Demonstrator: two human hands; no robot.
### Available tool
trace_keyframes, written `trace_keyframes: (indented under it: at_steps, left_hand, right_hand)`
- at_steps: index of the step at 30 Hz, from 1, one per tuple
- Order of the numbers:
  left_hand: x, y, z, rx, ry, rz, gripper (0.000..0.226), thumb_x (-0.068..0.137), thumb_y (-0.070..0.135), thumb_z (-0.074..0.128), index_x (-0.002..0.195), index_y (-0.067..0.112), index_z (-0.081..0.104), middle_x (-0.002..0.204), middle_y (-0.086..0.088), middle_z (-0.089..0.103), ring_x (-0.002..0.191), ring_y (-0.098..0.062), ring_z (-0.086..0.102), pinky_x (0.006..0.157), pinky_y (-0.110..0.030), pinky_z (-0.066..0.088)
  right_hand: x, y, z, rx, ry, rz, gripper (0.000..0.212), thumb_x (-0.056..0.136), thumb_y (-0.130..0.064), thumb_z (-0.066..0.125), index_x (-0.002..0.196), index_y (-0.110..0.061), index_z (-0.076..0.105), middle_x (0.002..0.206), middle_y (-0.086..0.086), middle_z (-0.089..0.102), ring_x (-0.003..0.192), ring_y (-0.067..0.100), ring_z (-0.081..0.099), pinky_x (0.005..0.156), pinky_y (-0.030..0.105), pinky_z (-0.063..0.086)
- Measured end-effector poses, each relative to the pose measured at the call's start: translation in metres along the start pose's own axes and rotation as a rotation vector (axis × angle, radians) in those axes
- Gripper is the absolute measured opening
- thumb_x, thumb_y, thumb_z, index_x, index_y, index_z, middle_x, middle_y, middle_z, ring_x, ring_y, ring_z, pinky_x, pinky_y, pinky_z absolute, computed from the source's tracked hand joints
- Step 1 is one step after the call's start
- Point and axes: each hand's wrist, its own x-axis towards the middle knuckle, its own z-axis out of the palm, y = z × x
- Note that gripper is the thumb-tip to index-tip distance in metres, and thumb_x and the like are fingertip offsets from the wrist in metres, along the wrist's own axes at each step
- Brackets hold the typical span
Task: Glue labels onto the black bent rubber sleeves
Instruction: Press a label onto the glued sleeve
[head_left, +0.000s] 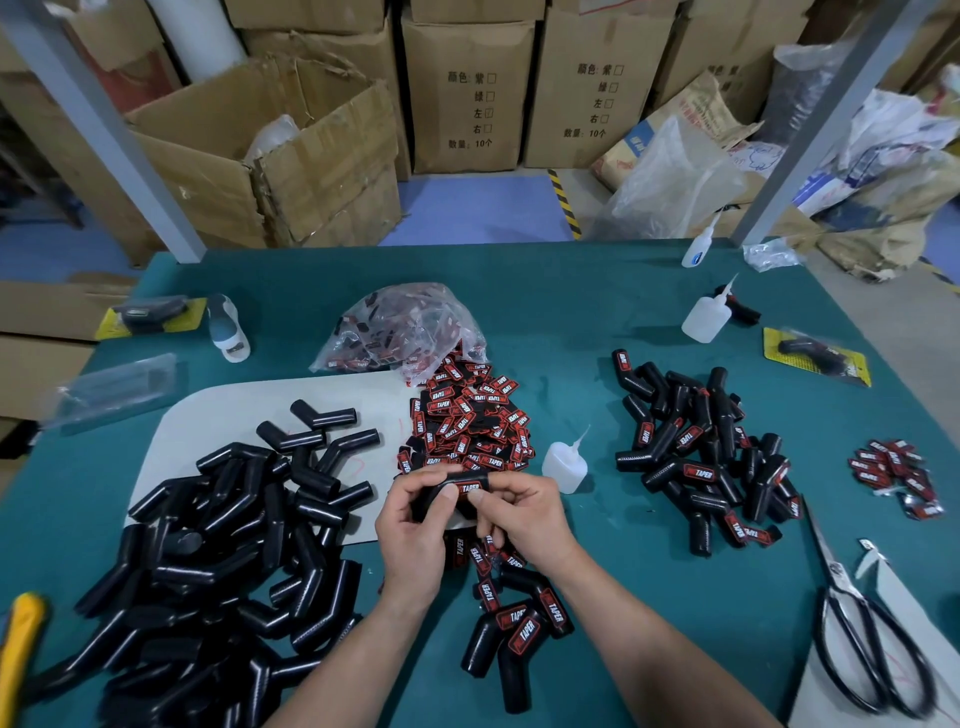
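Observation:
Both hands hold one black bent rubber sleeve (435, 492) above the green table, near its middle. A red and black label (465, 488) lies on the sleeve. My left hand (415, 525) grips the sleeve from the left, thumb on top. My right hand (519, 514) pinches the sleeve at the label, thumb pressing the label's right end. A large heap of bare sleeves (208, 561) lies to the left. Loose labels (470, 421) are piled just beyond the hands. Labelled sleeves lie under my wrists (519, 618) and in a heap at the right (696, 457).
A small glue bottle (563, 465) stands right of my hands; two more (704, 317) (698, 244) stand farther back. A clear bag of labels (405, 327) sits behind the pile. Scissors (862, 629) lie at the right edge, a yellow knife (18, 654) at the left. Cardboard boxes stand beyond the table.

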Motion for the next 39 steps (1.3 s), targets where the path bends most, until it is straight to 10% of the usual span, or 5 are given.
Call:
trace_keyframes:
  at_steps: [16, 34, 39]
  left_hand:
    - [-0.0013, -0.0039, 0.0025, 0.115, 0.008, -0.036, 0.022, 0.091, -0.013, 0.067, 0.100, 0.007, 0.067, 0.106, 0.001, 0.077, 0.103, -0.014, 0.070, 0.092, -0.019, 0.051]
    - [-0.0035, -0.0042, 0.0041, 0.076, -0.053, 0.048, 0.015, 0.086, 0.023, 0.072, 0.097, 0.013, 0.067, 0.108, -0.007, 0.075, 0.106, -0.021, 0.070, 0.094, -0.022, 0.051]
    - [-0.0016, -0.0032, 0.0021, 0.070, -0.025, 0.033, 0.015, 0.083, 0.023, 0.071, 0.094, 0.013, 0.067, 0.104, -0.005, 0.076, 0.103, -0.020, 0.071, 0.093, -0.023, 0.052]
  right_hand:
    - [0.0006, 0.0025, 0.0040, -0.056, 0.049, 0.004, 0.017, 0.088, -0.034, 0.070, 0.083, -0.018, 0.075, 0.057, 0.005, 0.066, 0.036, 0.012, 0.048, 0.041, 0.020, 0.038]
    - [0.0036, 0.0049, 0.0000, 0.046, 0.063, 0.143, 0.048, 0.083, -0.037, 0.075, 0.066, 0.005, 0.058, 0.038, 0.005, 0.043, 0.029, 0.015, 0.032, 0.037, 0.020, 0.028]
    - [0.0023, 0.0003, 0.0010, -0.074, 0.060, 0.123, 0.049, 0.090, -0.038, 0.065, 0.048, -0.017, 0.053, 0.039, 0.004, 0.048, 0.031, 0.017, 0.036, 0.039, 0.024, 0.031]
